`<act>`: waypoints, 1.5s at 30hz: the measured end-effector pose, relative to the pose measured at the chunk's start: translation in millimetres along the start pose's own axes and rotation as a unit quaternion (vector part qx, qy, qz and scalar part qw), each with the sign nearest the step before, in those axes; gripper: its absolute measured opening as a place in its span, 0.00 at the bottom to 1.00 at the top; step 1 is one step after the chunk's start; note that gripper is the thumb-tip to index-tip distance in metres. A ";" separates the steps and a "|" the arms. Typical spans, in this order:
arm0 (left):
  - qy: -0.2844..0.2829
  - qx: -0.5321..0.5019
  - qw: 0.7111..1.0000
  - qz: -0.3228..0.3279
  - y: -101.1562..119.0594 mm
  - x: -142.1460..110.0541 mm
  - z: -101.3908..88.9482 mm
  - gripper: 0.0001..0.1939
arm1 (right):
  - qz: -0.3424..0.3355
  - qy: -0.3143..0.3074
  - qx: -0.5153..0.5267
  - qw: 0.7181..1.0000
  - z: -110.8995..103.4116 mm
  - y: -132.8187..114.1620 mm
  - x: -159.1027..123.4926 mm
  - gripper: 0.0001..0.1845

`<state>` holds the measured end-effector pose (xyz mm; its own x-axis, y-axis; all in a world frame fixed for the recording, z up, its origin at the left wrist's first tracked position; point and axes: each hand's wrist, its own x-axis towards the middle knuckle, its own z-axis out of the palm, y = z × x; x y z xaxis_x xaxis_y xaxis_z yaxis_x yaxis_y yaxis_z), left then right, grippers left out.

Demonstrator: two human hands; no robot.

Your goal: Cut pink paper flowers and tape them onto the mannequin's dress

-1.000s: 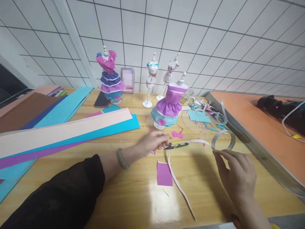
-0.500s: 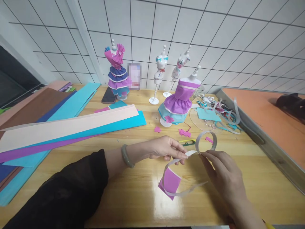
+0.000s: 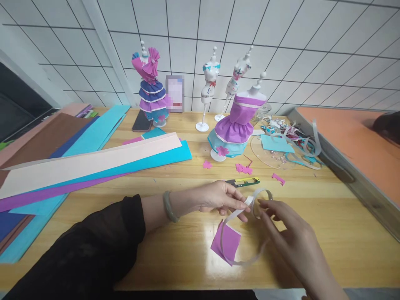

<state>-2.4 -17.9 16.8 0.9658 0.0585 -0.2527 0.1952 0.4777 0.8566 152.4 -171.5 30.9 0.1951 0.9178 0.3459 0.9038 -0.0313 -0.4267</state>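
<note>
My left hand [image 3: 223, 199] pinches a narrow white tape strip [image 3: 233, 216] between thumb and fingers. A long tail of it curls down in a loop over a purple paper piece [image 3: 229, 241] with a white upper edge. My right hand [image 3: 290, 229] has its fingers bent around the near right side of the tape roll [image 3: 262, 192], just right of my left hand; some of its fingertips are hidden behind the roll. Thread snips [image 3: 248, 181] with a yellow and green handle lie just beyond my left hand.
A dress form in a purple and blue paper dress [image 3: 239, 121] stands ahead, with two bare white forms behind. Another dressed form [image 3: 151, 91] stands farther left by a phone [image 3: 141, 121]. Folded coloured paper [image 3: 93, 164] covers the left. Scraps [image 3: 296, 139] pile at right.
My hands have come together and toward me. The left hand now holds the tape strip, and its tail has swung from the table into a loop. The roll has come closer to the left hand.
</note>
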 end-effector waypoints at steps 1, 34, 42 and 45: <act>0.006 -0.001 1.000 0.005 0.0 -0.1 0.2 0.17 | -0.002 0.032 -0.001 0.999 -1.3 -1.7 1.1 0.08; 0.031 -0.005 0.997 0.076 0.9 2.9 3.1 0.16 | -0.163 -0.004 -0.011 0.987 6.0 -9.6 24.5 0.08; 0.036 -0.010 0.998 0.041 -3.1 6.6 -4.0 0.14 | -0.214 0.002 -0.084 0.973 6.6 -6.0 23.2 0.09; 0.053 -0.010 0.998 0.032 -2.5 7.2 -3.6 0.14 | -0.229 0.001 -0.106 0.968 7.0 -4.9 23.4 0.10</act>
<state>3.5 -15.5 11.2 0.9527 0.1810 -0.2441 0.1290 0.4865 0.8641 150.0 -147.1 35.2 -0.2440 0.8540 0.4594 0.9535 0.2977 -0.0471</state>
